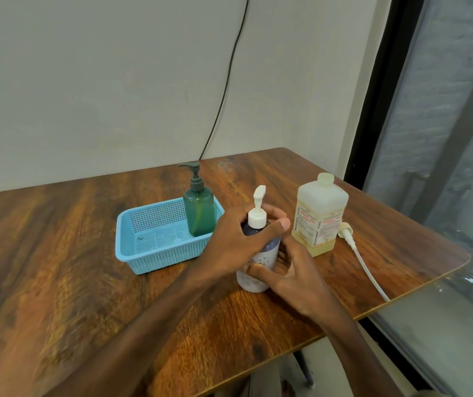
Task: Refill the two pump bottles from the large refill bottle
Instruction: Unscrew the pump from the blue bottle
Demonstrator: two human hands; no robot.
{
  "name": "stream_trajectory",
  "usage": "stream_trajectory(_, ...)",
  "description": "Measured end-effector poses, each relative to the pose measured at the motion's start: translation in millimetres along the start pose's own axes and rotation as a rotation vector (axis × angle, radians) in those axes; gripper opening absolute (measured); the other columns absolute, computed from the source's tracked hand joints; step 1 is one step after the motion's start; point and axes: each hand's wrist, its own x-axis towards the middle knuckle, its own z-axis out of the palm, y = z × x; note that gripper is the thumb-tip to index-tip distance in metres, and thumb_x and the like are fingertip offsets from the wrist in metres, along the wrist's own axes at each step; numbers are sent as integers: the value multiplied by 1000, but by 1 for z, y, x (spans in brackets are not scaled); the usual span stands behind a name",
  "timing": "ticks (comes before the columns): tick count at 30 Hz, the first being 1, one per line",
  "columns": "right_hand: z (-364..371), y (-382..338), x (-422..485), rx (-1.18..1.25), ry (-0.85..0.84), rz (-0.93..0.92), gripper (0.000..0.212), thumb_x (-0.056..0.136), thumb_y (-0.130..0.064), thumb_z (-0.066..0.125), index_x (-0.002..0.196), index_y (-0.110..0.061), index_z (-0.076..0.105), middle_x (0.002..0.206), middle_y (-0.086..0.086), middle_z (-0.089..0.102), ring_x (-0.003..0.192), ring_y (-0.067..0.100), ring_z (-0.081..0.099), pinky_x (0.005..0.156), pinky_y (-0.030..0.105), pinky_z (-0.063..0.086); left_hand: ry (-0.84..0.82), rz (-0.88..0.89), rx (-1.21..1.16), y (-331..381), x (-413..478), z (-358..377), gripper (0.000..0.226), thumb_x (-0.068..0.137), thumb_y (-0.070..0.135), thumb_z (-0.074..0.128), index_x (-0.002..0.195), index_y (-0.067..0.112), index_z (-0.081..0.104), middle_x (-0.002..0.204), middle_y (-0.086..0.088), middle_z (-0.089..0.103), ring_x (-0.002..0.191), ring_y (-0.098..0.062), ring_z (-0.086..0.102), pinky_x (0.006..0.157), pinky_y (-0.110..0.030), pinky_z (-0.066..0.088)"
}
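A white pump bottle [254, 277] with a dark upper part and a white pump head stands on the wooden table [57, 267] near the middle. My left hand [238, 242] grips its upper body just below the pump collar. My right hand [289, 270] holds its lower body from the right. A green pump bottle [199, 209] stands upright in the right end of a blue basket [143, 253]. The large refill bottle [319, 216] stands uncapped to the right, holding a little yellowish liquid at its bottom.
A loose white pump with a long tube [364, 262] lies on the table right of the refill bottle, its tube reaching the table's right edge. A black cable [229, 75] runs down the wall behind. A window [444, 167] stands at the right.
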Motion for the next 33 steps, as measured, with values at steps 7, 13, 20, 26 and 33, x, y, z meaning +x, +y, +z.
stream_trajectory(7,-1,1,0,30,-25,-4,77,75,-43,86,141,-33,49,134,-13,63,124,7,61,101,38,55,-8,53,88,-4,-20,-19,38,94,41,68,128,26,69,121,16,73,116,-1,66,95,-22,53)
stream_trajectory(13,-3,3,1,-22,-19,6,88,68,-60,84,143,-36,46,137,-18,60,127,2,57,103,35,54,124,94,105,-5,-30,-31,38,86,46,72,121,30,71,118,19,73,114,-1,67,96,-31,58)
stream_trajectory(20,-2,0,1,-3,-20,5,77,72,-46,86,139,-32,51,131,-16,65,122,0,61,101,33,55,125,56,203,5,-13,-27,43,86,51,76,123,32,67,114,18,69,106,0,65,85,-26,60)
stream_trajectory(26,-2,0,1,-7,-16,11,76,71,-44,87,138,-34,51,130,-18,65,122,-1,60,102,33,55,181,140,183,22,-6,-27,23,88,42,78,109,32,76,99,18,75,96,-2,69,78,-13,53)
stream_trajectory(33,-2,4,2,-5,-26,30,89,65,-62,85,141,-34,49,135,-14,63,126,5,59,104,40,53,306,242,67,48,-1,-37,21,90,35,76,110,30,75,98,12,78,93,-15,72,84,-23,59)
